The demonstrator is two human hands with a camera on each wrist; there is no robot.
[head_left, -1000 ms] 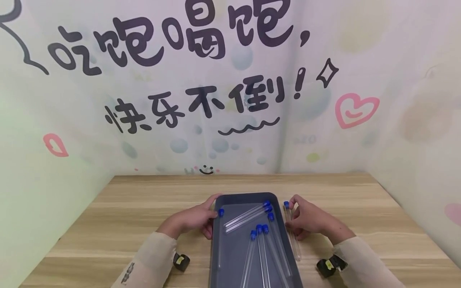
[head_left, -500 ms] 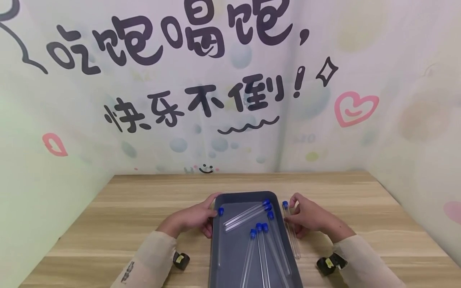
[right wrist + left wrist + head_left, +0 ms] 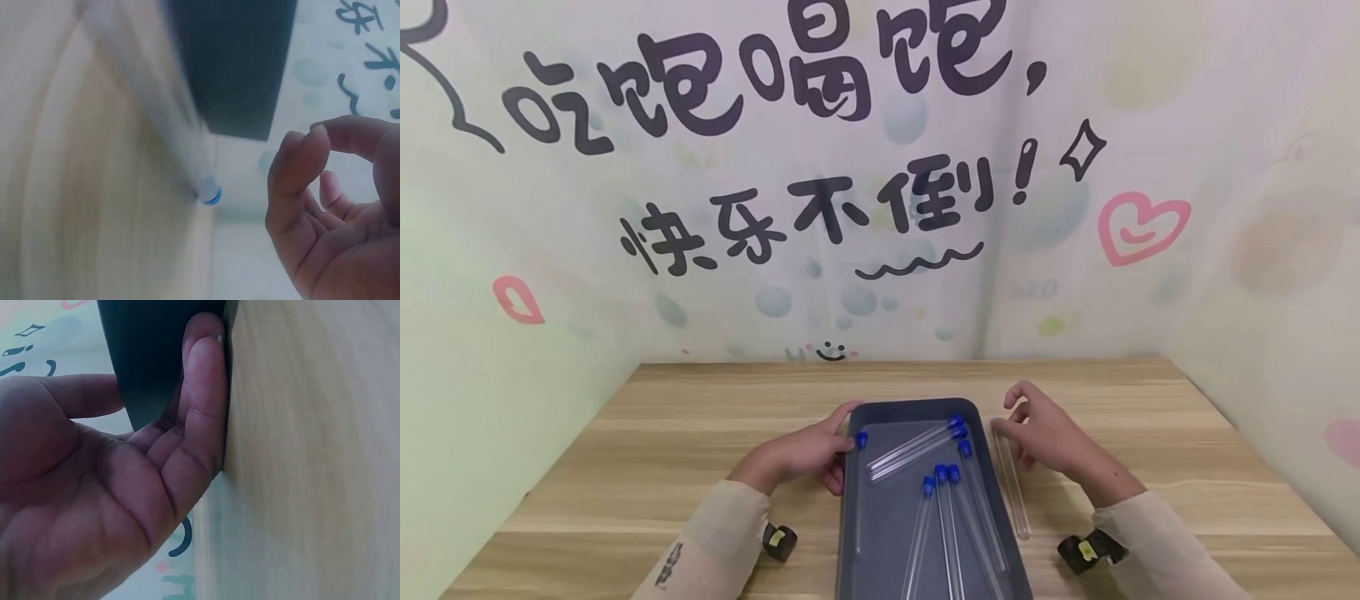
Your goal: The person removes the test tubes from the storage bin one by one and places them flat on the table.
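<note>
lifted higher, empty right hand (image 3: pixel 1047 435) could bump blue-capped clear tube (image 3: pixel 1012 485) rolling; left hand (image 3: pixel 799 457) grips dark-grey rectangular tray (image 3: pixel 886 533).

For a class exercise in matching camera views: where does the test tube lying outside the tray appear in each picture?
Head: the tube lies just right of the tray, its upper end hidden by the right hand.
Left wrist: not in it.
Right wrist: the tube slants from upper left to the middle, blue cap lowest.
Shared landmark: the tray, in every view.
</note>
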